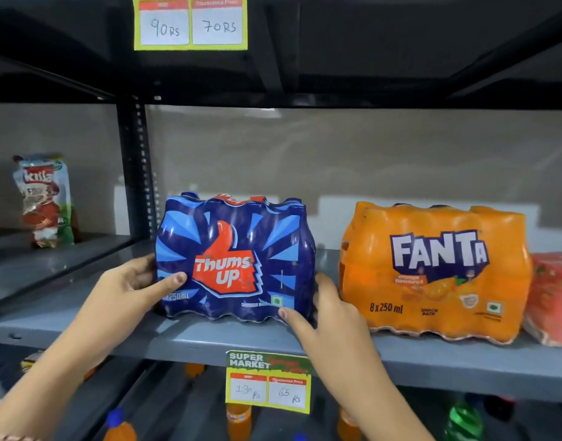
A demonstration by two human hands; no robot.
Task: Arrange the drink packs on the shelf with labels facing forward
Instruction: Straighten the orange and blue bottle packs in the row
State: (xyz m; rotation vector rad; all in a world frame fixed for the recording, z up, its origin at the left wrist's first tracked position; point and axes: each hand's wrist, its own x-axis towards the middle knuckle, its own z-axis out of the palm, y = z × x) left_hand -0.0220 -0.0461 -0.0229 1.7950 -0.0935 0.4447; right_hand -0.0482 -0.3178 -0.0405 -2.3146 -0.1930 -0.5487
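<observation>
A blue Thums Up pack (pixel 235 259) stands upright on the grey shelf (pixel 184 338), its label turned toward me. My left hand (pixel 136 281) grips its left side, thumb across the front lower corner. My right hand (pixel 321 307) holds its right side, thumb pressed on the lower front edge. To the right stands an orange Fanta pack (pixel 438 272), also label forward, with a small gap between it and my right hand. A red pack (pixel 553 297) sits at the far right, cut off by the frame edge.
A black upright post (pixel 136 173) divides the shelf bays; a snack bag (pixel 46 198) stands in the left bay. Price tags hang on the shelf edges (pixel 268 381) and above (pixel 190 23). Orange and green bottles (pixel 238 421) stand on the shelf below.
</observation>
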